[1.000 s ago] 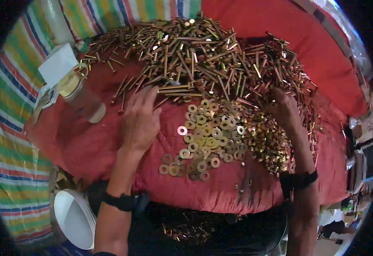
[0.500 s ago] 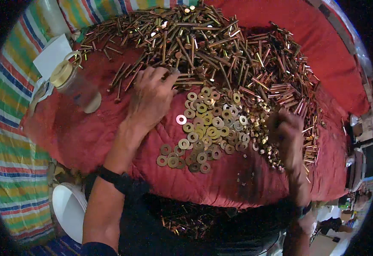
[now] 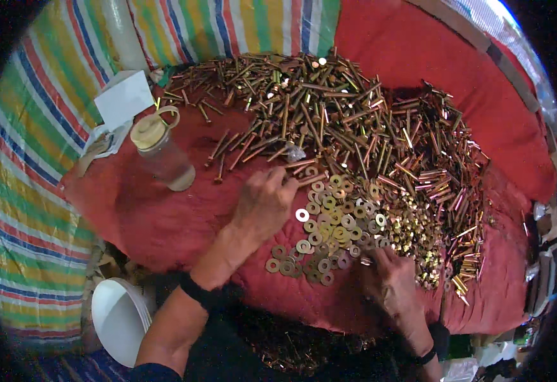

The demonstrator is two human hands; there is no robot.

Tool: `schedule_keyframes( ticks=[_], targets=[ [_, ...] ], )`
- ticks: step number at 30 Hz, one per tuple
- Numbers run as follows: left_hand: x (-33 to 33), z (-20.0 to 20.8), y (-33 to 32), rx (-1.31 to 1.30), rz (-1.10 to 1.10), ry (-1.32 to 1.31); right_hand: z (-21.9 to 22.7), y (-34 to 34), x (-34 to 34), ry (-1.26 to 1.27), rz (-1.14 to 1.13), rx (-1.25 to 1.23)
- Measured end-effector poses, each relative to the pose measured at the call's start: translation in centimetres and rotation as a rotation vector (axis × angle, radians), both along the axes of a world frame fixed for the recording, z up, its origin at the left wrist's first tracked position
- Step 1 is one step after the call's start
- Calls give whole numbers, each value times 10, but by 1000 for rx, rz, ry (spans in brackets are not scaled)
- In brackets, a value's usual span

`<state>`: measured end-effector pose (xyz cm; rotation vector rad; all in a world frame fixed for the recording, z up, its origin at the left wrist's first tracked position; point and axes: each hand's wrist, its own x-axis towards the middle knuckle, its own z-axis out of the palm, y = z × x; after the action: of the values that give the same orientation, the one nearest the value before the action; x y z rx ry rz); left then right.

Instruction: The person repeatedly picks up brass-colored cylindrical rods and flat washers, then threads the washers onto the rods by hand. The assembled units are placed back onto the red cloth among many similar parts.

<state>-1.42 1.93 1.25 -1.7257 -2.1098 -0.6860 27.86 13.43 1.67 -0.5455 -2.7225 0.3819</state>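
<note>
My left hand (image 3: 262, 204) is closed, its thumb and fingers pinched at the end of a copper-coloured bolt (image 3: 313, 179) at the left side of the washers. My right hand (image 3: 393, 280) is at the lower right edge of the pile of flat washers (image 3: 335, 232), fingers curled down and pressed together. A small shiny piece shows at its fingertips, too blurred to name. Small brass-coloured nuts (image 3: 418, 229) lie heaped to the right of the washers. A large heap of long bolts (image 3: 329, 108) curves behind and down the right side.
Everything lies on a red cloth (image 3: 183, 235). A clear jar with a cream lid (image 3: 151, 130) stands at the left, beside a white paper box (image 3: 124, 99). A scrap of clear plastic (image 3: 295, 153) rests among the bolts. Stacked white bowls (image 3: 116, 318) stand lower left.
The view has shifted, so the scene sits lower and further right. My left hand has drawn nearer, off the bolt heap. My right hand has moved left from the nuts to the washers' edge.
</note>
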Motion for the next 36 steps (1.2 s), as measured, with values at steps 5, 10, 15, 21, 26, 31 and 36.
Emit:
schedule_keyframes(
  ticks=[5, 10, 15, 21, 26, 31, 36],
  targets=[
    [23, 15, -3, 239, -120, -360, -12, 11, 8, 173, -150, -315],
    [36, 9, 9, 257, -259, -538, -38, 15, 23, 366, -465, -1483],
    [46, 13, 23, 382, -475, -564, -31, 10, 21, 106, -493, -829],
    [84, 38, -21, -94, -145, -1553, 17, -2, 5, 424, -397, -979],
    [104, 37, -36, -265, -178, -1576, 32, -16, 6, 277, -226, -858],
    [121, 18, -37, -137, -212, -1211, 23, -21, 7, 272, -106, -758],
    [133, 4, -39, 105, -306, -720, 17, -18, 9, 281, -59, -644]
  ],
)
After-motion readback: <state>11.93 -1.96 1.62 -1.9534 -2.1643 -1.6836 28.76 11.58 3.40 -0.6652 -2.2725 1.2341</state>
